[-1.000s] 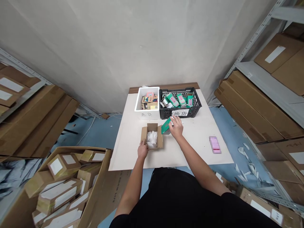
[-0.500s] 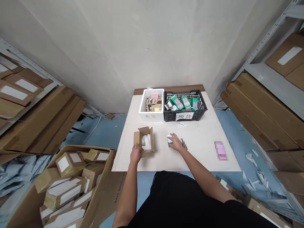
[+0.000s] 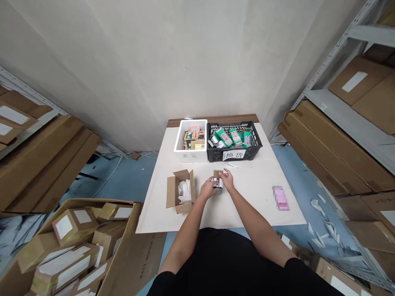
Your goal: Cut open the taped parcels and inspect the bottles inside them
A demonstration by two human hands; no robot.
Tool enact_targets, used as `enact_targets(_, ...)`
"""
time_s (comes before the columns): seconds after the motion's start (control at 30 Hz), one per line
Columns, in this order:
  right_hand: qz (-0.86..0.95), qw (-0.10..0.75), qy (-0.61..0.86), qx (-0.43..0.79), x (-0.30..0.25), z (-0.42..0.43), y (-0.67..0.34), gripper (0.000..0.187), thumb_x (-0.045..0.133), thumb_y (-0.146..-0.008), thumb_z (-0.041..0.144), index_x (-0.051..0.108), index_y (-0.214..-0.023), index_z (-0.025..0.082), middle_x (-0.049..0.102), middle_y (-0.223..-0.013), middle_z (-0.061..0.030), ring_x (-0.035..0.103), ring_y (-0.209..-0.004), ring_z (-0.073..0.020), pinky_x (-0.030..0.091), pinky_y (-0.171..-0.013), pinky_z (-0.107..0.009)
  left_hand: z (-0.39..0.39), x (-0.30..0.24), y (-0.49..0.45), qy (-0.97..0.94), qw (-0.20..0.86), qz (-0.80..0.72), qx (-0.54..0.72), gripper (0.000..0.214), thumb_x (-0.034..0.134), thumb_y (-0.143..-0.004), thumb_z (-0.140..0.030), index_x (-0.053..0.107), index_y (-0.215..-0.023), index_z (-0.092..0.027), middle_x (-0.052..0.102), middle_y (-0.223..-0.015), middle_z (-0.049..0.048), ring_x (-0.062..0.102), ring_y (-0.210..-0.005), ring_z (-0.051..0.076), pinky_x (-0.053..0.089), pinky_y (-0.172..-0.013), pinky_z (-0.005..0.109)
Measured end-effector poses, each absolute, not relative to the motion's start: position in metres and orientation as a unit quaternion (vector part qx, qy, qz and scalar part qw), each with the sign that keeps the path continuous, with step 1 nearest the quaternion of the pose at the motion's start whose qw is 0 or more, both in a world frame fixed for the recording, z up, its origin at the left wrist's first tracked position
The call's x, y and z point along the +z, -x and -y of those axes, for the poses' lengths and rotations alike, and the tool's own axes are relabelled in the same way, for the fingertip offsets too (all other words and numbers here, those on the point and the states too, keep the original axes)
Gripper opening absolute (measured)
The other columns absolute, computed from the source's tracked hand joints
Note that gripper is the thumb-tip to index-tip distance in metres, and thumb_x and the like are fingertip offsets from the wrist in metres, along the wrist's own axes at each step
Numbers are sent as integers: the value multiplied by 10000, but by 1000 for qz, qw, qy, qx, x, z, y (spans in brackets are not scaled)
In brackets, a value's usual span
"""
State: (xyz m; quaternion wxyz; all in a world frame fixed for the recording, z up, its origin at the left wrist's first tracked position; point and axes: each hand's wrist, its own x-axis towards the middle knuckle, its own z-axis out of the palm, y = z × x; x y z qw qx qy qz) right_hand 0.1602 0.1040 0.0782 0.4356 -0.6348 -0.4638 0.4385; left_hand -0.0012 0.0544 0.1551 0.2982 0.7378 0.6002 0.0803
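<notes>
Both my hands meet over a small product box [image 3: 217,179] near the middle of the white table [image 3: 253,193]. My left hand [image 3: 207,189] grips its left side with curled fingers. From the right, my right hand [image 3: 227,180] holds its top and right side. The box shows green, white and cardboard-brown faces; much of it is hidden by my fingers. An open cardboard carton [image 3: 180,191] with white packing paper inside sits to the left, apart from both hands.
At the table's back stand a white bin [image 3: 191,141] of mixed small boxes and a black crate [image 3: 234,140] of green boxes. A pink item [image 3: 280,197] lies at the right. Shelves of cartons flank both sides; a big carton [image 3: 77,242] of parcels sits at lower left.
My left hand let go of the open carton and moved right to join my right hand on the small box, which came from near the crate to the table's middle.
</notes>
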Motion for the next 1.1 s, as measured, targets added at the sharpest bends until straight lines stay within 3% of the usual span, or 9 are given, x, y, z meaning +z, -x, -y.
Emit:
enact_targets(0.17, 462, 360, 721, 371, 66, -107, -154, 507, 621, -827, 408, 653, -1279, 180, 735, -848, -29, 726, -836, -240, 567, -808, -330, -60, 138, -9, -686, 309, -654, 72, 498, 686, -947, -318, 637, -1441, -279, 429, -1657, 109, 660, -1282, 289, 509, -1101, 404)
enact_targets(0.27, 436, 379, 754, 312, 60, -97, -157, 499, 605, -830, 390, 660, -1279, 178, 739, -1024, -90, 715, -845, -237, 558, -807, -331, -66, 130, -3, -667, 334, -659, 95, 448, 548, -1010, -300, 643, -1446, -257, 441, -1659, 114, 640, -1322, 286, 479, -1153, 417)
enact_targets(0.4, 516, 364, 700, 335, 59, -77, -158, 473, 622, -832, 405, 683, -1246, 186, 707, -1242, -139, 705, -923, -254, 571, -884, -374, -73, 120, 8, -657, 368, -641, 148, 490, 470, -1004, -231, 627, -1467, -194, 536, -1599, 126, 469, -1510, 270, 403, -1241, 421)
enact_targets(0.57, 559, 371, 647, 362, 63, -65, -162, 543, 594, -791, 229, 647, -1331, 201, 691, -1331, -116, 688, -1118, -248, 544, -1022, -384, -68, 116, 19, -692, 408, -588, 98, 844, 675, -837, -206, 413, -1639, -188, 361, -1726, 130, 388, -1569, 308, 404, -1237, 419)
enact_targets(0.67, 575, 367, 630, 371, 68, -66, -172, 439, 489, -816, 156, 720, -1183, 221, 727, -1259, -80, 683, -1173, -226, 533, -1050, -370, -65, 120, 22, -712, 394, -580, 54, 1049, 754, -742, -182, 300, -1686, -239, 335, -1742, 103, 437, -1537, 322, 438, -1202, 408)
enact_targets(0.77, 603, 296, 647, 362, 75, -66, -179, 335, 492, -847, 153, 784, -988, 236, 743, -1220, -71, 677, -1213, -224, 498, -1097, -352, -63, 125, 21, -726, 352, -590, 37, 994, 743, -775, -182, 327, -1669, -307, 453, -1680, 60, 542, -1449, 304, 469, -1155, 396)
enact_targets(0.87, 609, 205, 689, 335, 84, -63, -178, 285, 609, -861, 226, 813, -1060, 230, 698, -1359, -102, 626, -1316, -269, 466, -1126, -359, -62, 130, 16, -733, 330, -594, 20, 876, 753, -805, -204, 434, -1606, -356, 588, -1567, 31, 627, -1342, 298, 494, -1095, 385)
enact_targets(1.0, 632, 104, 702, 311, 99, -65, -168, 420, 865, -715, 361, 812, -1115, 245, 599, -1486, -146, 570, -1347, -370, 511, -1028, -414, -59, 132, 7, -715, 321, -620, 38, 762, 800, -778, -241, 558, -1491, -351, 656, -1459, 41, 674, -1235, 290, 516, -1014, 364)
enact_targets(1.1, 616, 56, 718, 319, 112, -73, -157, 464, 934, -617, 367, 818, -1049, 247, 571, -1482, -169, 579, -1312, -402, 534, -959, -436, -56, 131, 5, -703, 320, -633, 56, 697, 797, -772, -255, 589, -1433, -322, 635, -1434, 58, 677, -1190, 263, 520, -971, 337)
